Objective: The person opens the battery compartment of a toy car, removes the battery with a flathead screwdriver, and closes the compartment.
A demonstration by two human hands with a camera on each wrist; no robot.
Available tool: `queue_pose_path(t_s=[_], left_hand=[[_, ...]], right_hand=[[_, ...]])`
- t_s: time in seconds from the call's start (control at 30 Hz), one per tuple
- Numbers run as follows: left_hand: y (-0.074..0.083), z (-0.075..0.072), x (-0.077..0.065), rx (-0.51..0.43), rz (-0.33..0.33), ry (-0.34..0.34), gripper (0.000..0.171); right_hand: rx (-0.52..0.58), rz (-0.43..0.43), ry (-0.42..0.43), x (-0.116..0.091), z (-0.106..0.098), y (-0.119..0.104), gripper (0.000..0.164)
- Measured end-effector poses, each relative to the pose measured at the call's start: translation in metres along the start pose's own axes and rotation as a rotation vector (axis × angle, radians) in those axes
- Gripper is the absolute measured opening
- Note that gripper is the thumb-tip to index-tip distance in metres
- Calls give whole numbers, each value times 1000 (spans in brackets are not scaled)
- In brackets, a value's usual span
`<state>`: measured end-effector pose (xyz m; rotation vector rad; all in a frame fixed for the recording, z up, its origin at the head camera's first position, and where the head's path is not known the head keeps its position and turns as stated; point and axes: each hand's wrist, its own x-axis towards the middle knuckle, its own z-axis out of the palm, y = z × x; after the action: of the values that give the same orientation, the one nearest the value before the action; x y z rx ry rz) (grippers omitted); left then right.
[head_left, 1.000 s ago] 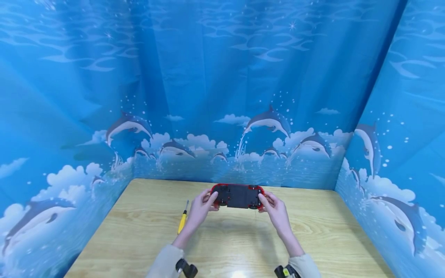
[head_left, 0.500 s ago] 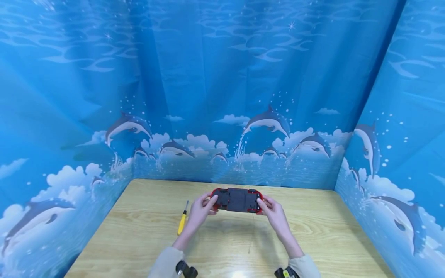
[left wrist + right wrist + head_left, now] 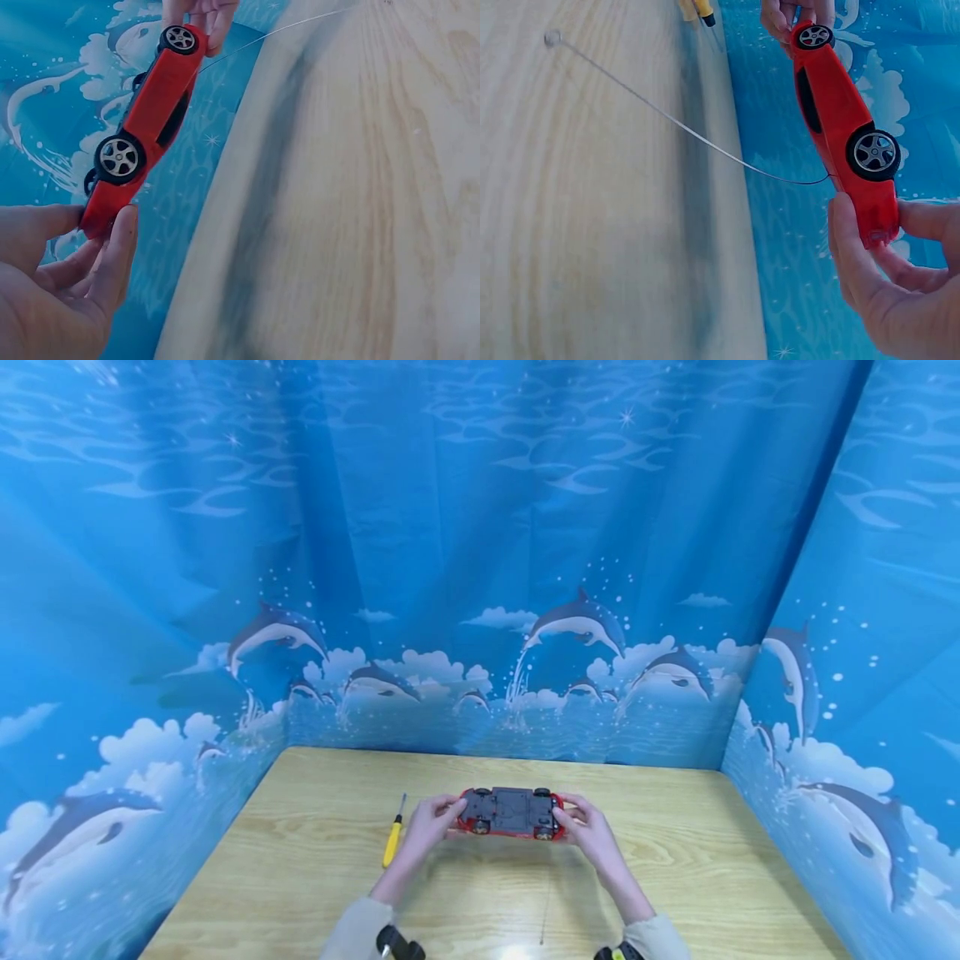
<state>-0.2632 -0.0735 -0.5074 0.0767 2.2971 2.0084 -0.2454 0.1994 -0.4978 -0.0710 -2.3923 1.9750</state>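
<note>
A red toy car (image 3: 513,811) is held upside down above the table, its black underside and wheels facing up in the head view. My left hand (image 3: 431,825) pinches one end between thumb and fingers. At the other end, my right hand (image 3: 588,828) grips it the same way. Both wrist views show the car's red side (image 3: 154,97) and spoked wheels (image 3: 874,152). A thin wire (image 3: 686,127) runs from the car's body near the right hand, ending in a small clear knob (image 3: 553,38).
A yellow-handled screwdriver (image 3: 393,839) lies on the wooden table (image 3: 315,877) left of my left forearm. Blue dolphin-print curtains (image 3: 480,568) stand along the back and sides of the table.
Both hands have brought the car down and nearer to me, tilting it so that its near-side wheels show more. The thin wire now appears below it. The screwdriver has stayed put.
</note>
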Motion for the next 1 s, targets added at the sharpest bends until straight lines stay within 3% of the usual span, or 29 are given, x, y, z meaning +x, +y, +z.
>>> queue_pose_path(t_s=[0.13,0.5,0.83,1.0], left_hand=[[-6,-1,-1,-50,-32,-6,41],[-28,-3,2,-8,-114,-26,39],[-35,0,-1,21,-158,-20,39],[-37,0,-3,24,-162,-32,37]], right_hand=[[-33,18,-17,-2,-1,7,43],[-42,43,-137,-2,-3,25,47],[-130,12,-148,-6,-5,33,46],[-128,2,-198,-5,-7,36,46]])
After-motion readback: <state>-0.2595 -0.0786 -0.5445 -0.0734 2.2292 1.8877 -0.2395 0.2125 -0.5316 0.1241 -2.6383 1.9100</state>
